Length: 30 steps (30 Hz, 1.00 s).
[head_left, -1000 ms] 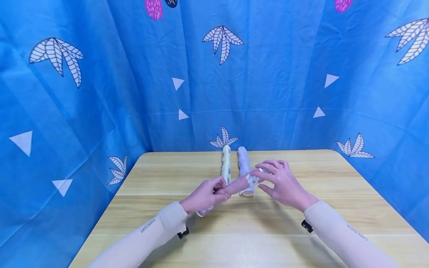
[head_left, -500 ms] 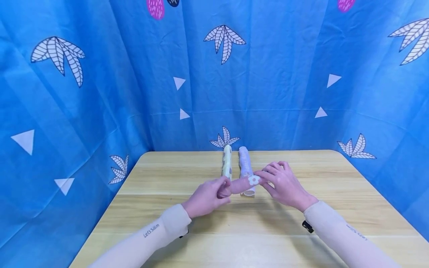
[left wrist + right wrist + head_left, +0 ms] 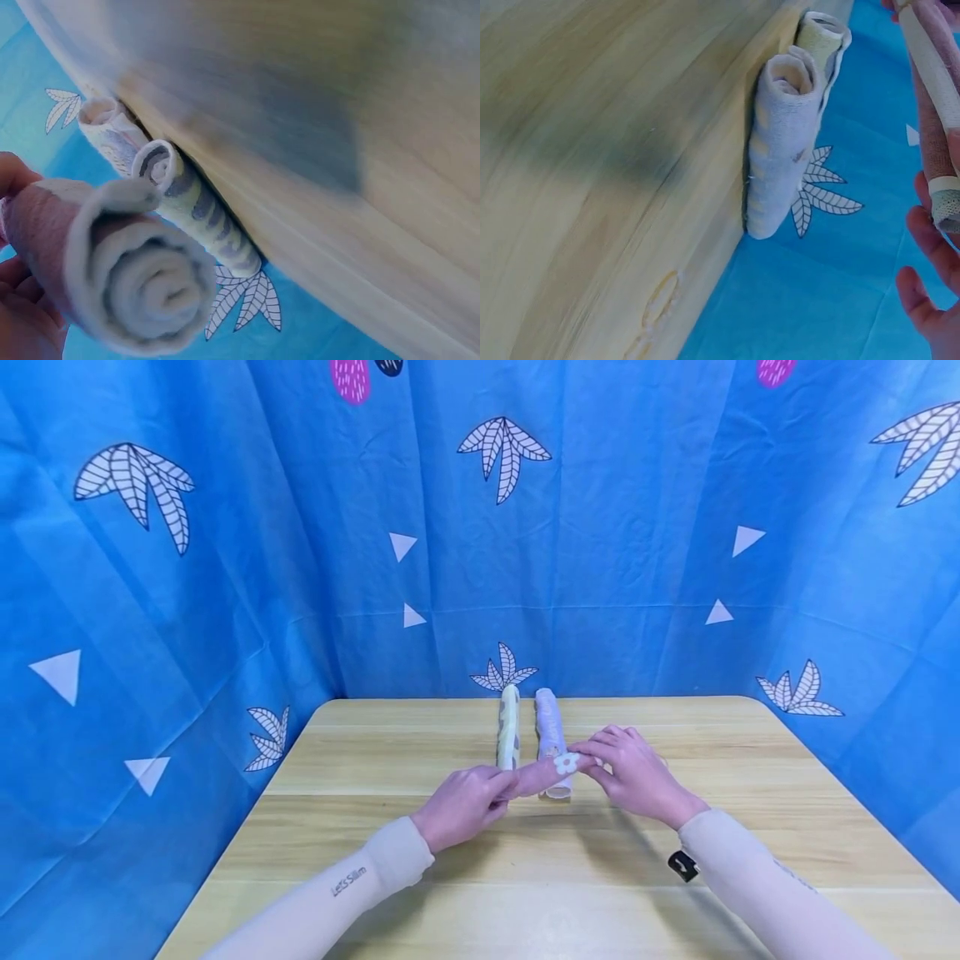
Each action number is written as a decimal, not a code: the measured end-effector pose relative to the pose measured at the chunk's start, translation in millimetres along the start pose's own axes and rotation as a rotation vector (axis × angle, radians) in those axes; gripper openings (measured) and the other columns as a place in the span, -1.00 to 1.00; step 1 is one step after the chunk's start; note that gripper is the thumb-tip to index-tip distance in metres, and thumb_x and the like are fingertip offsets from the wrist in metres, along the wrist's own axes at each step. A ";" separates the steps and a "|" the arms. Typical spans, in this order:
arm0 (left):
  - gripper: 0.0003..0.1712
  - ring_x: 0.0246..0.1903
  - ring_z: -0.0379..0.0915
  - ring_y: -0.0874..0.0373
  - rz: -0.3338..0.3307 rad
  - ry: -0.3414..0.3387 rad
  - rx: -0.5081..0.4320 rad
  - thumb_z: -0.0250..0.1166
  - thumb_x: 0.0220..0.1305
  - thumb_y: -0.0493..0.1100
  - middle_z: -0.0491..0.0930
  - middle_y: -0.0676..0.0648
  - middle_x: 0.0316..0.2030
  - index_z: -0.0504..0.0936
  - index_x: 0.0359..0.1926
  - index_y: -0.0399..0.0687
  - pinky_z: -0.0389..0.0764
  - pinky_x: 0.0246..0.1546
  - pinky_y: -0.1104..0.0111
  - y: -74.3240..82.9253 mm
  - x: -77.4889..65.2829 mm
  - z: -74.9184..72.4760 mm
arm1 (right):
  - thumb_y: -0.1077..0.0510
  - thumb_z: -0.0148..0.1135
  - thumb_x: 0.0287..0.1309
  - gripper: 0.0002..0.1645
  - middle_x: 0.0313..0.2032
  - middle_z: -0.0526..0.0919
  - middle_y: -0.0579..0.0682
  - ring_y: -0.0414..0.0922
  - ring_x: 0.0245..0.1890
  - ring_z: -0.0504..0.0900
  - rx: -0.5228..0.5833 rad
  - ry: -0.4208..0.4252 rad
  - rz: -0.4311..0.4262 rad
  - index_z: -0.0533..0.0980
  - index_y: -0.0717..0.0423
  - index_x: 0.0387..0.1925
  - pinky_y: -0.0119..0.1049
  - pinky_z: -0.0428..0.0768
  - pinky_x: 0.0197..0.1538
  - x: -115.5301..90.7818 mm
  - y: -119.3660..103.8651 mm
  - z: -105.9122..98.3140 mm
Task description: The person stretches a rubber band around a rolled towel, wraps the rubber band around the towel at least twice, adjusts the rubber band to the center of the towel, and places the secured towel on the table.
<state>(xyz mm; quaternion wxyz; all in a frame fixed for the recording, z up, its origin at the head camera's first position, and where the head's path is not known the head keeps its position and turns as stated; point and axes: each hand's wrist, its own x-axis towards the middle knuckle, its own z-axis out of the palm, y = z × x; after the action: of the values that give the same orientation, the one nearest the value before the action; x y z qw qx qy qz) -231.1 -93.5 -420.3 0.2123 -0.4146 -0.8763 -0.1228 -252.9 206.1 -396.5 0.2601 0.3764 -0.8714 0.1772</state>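
Both hands hold a rolled pink towel (image 3: 536, 779) with a white flower on it, raised above the table. My left hand (image 3: 467, 806) grips its left part. In the left wrist view that hand (image 3: 26, 307) is partly visible behind the spiral end of the pink roll (image 3: 45, 232). At the other end, my right hand (image 3: 636, 777) pinches the roll between thumb and fingers. The right wrist view shows curled fingers of this hand (image 3: 939, 277) by the roll's end. Behind the pink roll lie a purple rolled towel (image 3: 550, 722) and a pale green patterned one (image 3: 508, 727).
A light wooden table (image 3: 360, 752) carries the two other rolls, set side by side towards its back edge. Blue curtain (image 3: 630, 552) with leaf and triangle prints surrounds the table at the back and sides.
My left hand has shifted its grip on the pink roll and turned over it. The roll has levelled a little, and my right fingers have closed on its end.
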 end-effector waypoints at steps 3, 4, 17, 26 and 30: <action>-0.78 -0.31 0.63 0.22 0.023 0.013 0.010 0.47 0.17 -0.22 0.68 0.03 -0.29 0.61 -0.20 0.04 0.68 -0.22 0.43 -2.3 -0.6 1.4 | 0.12 0.43 0.16 -0.65 -0.14 0.76 -0.14 -0.14 -0.10 0.56 0.020 -0.024 0.020 0.68 -0.04 0.01 -0.13 0.43 -0.05 0.3 0.6 0.0; -0.79 -0.33 0.61 0.23 0.030 0.015 0.010 0.46 0.17 -0.22 0.66 0.03 -0.31 0.60 -0.22 0.03 0.67 -0.24 0.44 -2.9 -0.9 1.4 | 0.12 0.43 0.17 -0.66 -0.14 0.76 -0.15 -0.14 -0.10 0.56 0.033 -0.034 0.032 0.68 -0.04 0.01 -0.12 0.43 -0.04 0.0 0.5 -0.4; -0.81 -0.26 0.38 0.23 -0.371 -0.148 -0.417 0.32 0.24 -0.18 0.48 0.14 -0.28 0.53 -0.22 0.26 0.49 -0.30 0.43 -10.9 -1.1 -6.9 | 0.06 0.43 0.19 -0.55 0.05 0.70 -0.10 -0.08 0.08 0.54 0.140 -0.065 0.081 0.63 -0.09 0.13 0.06 0.45 0.11 -7.0 1.4 -3.2; -0.84 -0.21 0.51 0.21 -0.438 -0.134 -0.827 0.37 0.31 -0.17 0.61 0.06 -0.25 0.57 -0.15 0.07 0.56 -0.16 0.41 -14.8 1.4 -8.0 | 0.21 0.59 -0.07 -0.34 0.09 0.65 0.00 0.06 0.13 0.52 -0.048 0.115 -0.082 0.62 -0.16 0.14 0.09 0.41 0.12 -5.3 7.4 6.5; -0.82 -0.21 0.54 0.21 -0.417 -0.130 -0.817 0.38 0.32 -0.14 0.63 0.04 -0.22 0.57 -0.11 0.09 0.59 -0.13 0.39 -12.8 1.9 -8.4 | 0.19 0.57 -0.07 -0.44 -0.09 0.70 -0.01 0.03 -0.02 0.55 -0.119 0.175 -0.115 0.66 -0.14 0.05 0.03 0.38 0.01 -2.2 9.1 7.0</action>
<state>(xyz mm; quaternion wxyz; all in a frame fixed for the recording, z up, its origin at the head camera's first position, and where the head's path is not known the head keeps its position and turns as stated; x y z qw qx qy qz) -239.8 -103.5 -412.5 -0.0532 -0.2862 -0.8324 -0.4716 -260.6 209.7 -404.4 0.3669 0.3928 -0.8312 0.1419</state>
